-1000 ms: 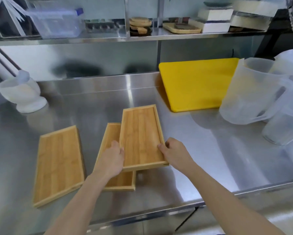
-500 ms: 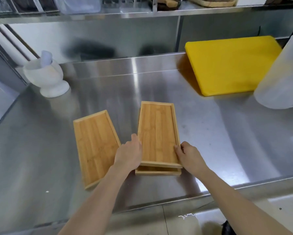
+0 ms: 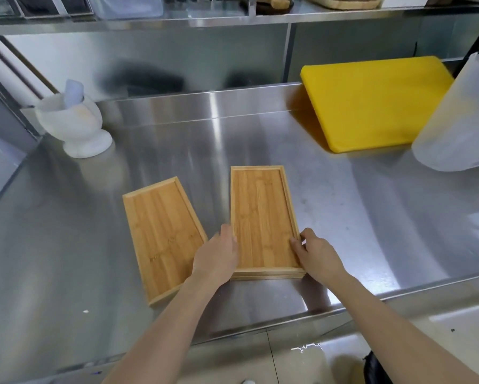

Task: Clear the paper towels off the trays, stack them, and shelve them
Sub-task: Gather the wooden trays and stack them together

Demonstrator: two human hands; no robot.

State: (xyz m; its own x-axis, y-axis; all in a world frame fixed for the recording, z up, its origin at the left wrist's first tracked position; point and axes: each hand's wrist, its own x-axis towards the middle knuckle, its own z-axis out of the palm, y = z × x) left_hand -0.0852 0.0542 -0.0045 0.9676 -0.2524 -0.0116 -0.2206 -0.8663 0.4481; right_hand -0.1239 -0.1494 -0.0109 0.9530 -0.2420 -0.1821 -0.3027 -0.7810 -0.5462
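Two bamboo trays lie stacked [image 3: 263,217] on the steel counter, the upper one squared over the lower, whose edge shows only at the near end. My left hand [image 3: 219,256] grips the stack's left near edge and my right hand [image 3: 316,253] grips its right near corner. A third bamboo tray [image 3: 163,234] lies flat just to the left, its right near corner under my left wrist. No paper towels are visible.
A white mortar with pestle [image 3: 75,120] stands back left. A yellow cutting board [image 3: 377,101] lies back right beside a translucent plastic jug [image 3: 460,117]. A steel shelf [image 3: 205,19] runs overhead with containers and wooden boards. The counter's front edge [image 3: 343,309] is close to the trays.
The upper tray has been lowered and slid into line on the lower tray; earlier it was held tilted and offset. My view has shifted down and left.
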